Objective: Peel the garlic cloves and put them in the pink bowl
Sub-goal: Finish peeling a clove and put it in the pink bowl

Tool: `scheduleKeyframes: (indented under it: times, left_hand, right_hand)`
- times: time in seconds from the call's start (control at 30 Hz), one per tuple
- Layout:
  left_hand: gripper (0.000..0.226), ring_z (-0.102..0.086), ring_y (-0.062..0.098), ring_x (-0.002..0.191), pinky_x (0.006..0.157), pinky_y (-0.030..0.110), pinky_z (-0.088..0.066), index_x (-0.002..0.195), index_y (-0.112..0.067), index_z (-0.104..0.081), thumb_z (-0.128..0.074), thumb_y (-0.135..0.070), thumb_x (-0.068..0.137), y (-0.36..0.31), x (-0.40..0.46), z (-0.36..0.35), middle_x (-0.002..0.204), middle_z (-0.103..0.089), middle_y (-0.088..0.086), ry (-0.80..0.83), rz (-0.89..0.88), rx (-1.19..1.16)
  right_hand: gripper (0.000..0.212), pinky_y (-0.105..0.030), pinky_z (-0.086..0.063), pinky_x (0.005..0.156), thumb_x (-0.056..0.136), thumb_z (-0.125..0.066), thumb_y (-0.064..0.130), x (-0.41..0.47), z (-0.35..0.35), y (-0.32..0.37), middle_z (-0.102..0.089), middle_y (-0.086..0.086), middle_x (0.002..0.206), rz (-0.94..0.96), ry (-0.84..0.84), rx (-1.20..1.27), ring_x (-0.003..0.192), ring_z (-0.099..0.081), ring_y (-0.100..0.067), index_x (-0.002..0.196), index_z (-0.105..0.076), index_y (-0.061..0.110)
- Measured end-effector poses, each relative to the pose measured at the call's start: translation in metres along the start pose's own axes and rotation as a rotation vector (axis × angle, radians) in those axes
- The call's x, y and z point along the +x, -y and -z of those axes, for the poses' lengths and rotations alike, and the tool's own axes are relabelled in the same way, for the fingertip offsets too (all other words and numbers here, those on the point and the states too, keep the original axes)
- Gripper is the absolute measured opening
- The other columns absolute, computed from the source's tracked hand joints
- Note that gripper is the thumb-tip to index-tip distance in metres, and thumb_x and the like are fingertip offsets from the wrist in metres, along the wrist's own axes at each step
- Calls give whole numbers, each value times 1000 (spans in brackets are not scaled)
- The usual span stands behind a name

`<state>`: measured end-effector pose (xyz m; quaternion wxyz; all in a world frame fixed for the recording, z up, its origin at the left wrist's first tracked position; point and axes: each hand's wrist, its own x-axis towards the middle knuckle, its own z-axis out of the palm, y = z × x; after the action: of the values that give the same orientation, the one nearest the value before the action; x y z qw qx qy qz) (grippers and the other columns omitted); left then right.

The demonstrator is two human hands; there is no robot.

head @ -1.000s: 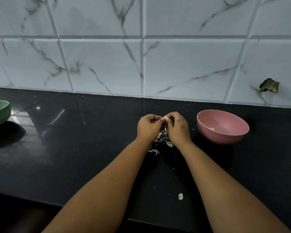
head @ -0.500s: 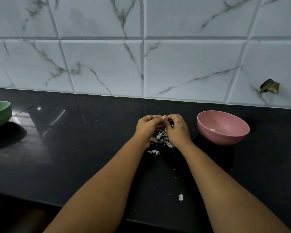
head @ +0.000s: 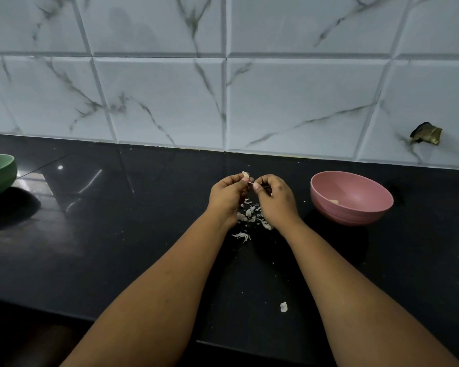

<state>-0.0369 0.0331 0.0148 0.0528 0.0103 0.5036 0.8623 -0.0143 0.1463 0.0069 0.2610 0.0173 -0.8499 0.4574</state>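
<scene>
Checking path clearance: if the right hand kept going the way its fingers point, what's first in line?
The right hand points left, fingertips nearly at the left hand, which pinches a pale garlic clove. It would likely meet that hand's fingers first; depth is unclear.

Dim bluish light, glare on black counter, wide-angle edge bending
</scene>
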Motion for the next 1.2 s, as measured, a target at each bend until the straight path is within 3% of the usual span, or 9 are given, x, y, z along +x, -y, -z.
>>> scheduleKeyframes:
  times: [0.2,0.43,0.57,0.67,0.8,0.9,1.03,1.13,1.2]
  left_hand:
    - [14,-64,9,78,74,20,-55,108,-6,-65,-57,-4,97,-3,4,3,89,-70,5,-40,-143,110]
    - [11,-65,14,80,75,18,-57,102,-6,-64,-54,-2,98,-10,9,8,88,-65,7,-145,-219,33]
    - [16,-64,11,80,76,18,-55,108,-7,-65,-56,0,97,-3,8,9,87,-66,5,-84,-247,270]
    - [17,-63,8,81,77,17,-53,108,-8,-66,-56,-1,97,3,7,8,90,-67,2,-33,-262,406]
    - [17,-64,7,83,84,22,-53,106,-13,-66,-57,-3,96,5,7,9,90,-69,0,-20,-280,483]
    - [19,-65,9,86,88,28,-55,104,-17,-66,-59,-2,95,6,7,8,92,-70,0,-21,-280,504]
    - [15,-67,16,93,90,31,-56,104,-17,-67,-64,-7,93,7,7,8,95,-71,2,-48,-302,581]
    - [11,-68,19,94,88,32,-56,100,-17,-68,-67,-11,91,7,7,8,94,-71,2,-59,-330,644]
    - [9,-68,17,92,85,29,-57,97,-16,-69,-67,-10,91,8,6,7,93,-72,2,-50,-346,682]
  right_hand:
    - [6,-14,-40,66,94,-58,18,-2,1,5,-61,0,95,-14,49,54,80,-55,-8,90,-61,17]
    - [8,-10,-39,59,90,-63,18,-3,5,5,-61,6,77,-68,29,89,68,-53,-5,82,-63,18]
    - [9,-18,-50,61,78,-69,12,-3,8,1,-69,6,73,-79,-50,40,65,-63,-6,73,-67,20]
    - [10,-12,-46,59,75,-68,7,-2,10,1,-68,7,72,-27,-73,-13,64,-61,-6,72,-68,16]
    - [13,-12,-45,61,77,-70,4,-1,11,-1,-67,6,73,5,-76,-53,65,-60,-6,75,-69,16]
    - [14,-5,-44,57,78,-75,6,1,12,-3,-67,7,73,-33,-64,-36,63,-59,0,75,-70,18]
    - [25,-1,-39,58,85,-57,-5,5,13,-10,-71,0,85,-106,-71,-108,73,-63,-8,87,-74,14]
    - [33,-11,-42,67,87,-49,-8,3,12,-12,-68,-2,90,-125,-34,-147,79,-61,-10,99,-74,10]
    - [20,-11,-43,64,87,-60,0,3,12,-10,-67,2,83,-101,-79,-82,76,-64,-11,97,-73,11]
